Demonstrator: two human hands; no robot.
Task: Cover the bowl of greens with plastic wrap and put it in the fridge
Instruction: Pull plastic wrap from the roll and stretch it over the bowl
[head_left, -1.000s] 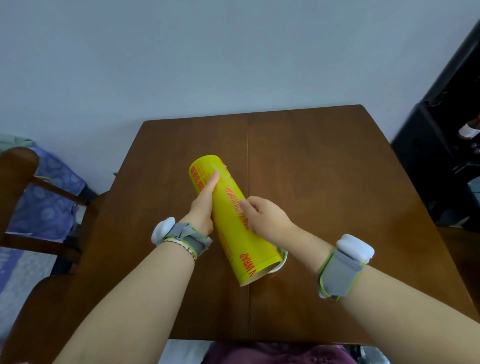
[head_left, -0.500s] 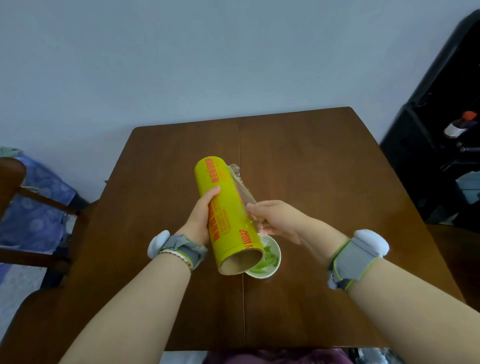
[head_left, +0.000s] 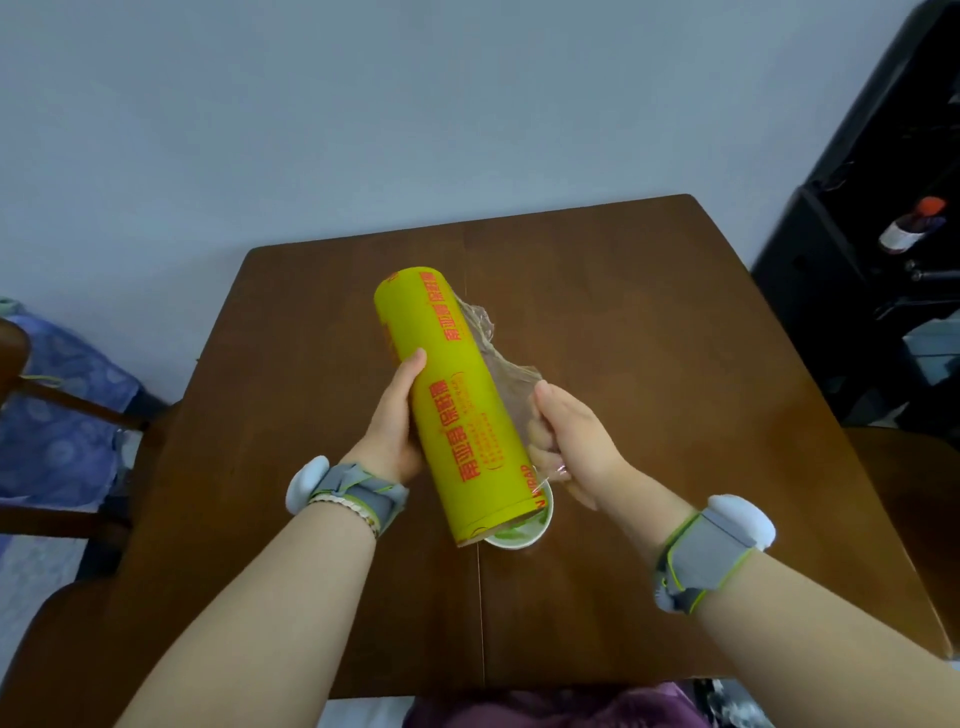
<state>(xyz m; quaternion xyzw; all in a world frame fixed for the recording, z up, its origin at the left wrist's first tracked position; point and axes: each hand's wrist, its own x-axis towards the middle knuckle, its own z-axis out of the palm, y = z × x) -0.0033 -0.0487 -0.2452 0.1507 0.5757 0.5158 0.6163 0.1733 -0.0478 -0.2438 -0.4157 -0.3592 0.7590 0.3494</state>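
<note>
A big yellow roll of plastic wrap (head_left: 457, 400) with red print is held above the table, its near end tilted toward me. My left hand (head_left: 392, 421) grips the roll from the left side. My right hand (head_left: 569, 441) is closed on the loose clear film (head_left: 501, 364) that peels off the roll's right side. A small white bowl of greens (head_left: 522, 530) stands on the brown table (head_left: 649, 364), mostly hidden under the roll's near end.
A wooden chair with blue patterned fabric (head_left: 57, 410) stands at the left of the table. A black shelf unit (head_left: 878, 249) with a red-capped bottle (head_left: 909, 226) is at the right. A pale wall lies behind.
The roll has turned in my left hand and its near end has dropped over the bowl, hiding more of it. My right hand has pulled a longer strip of film off the roll.
</note>
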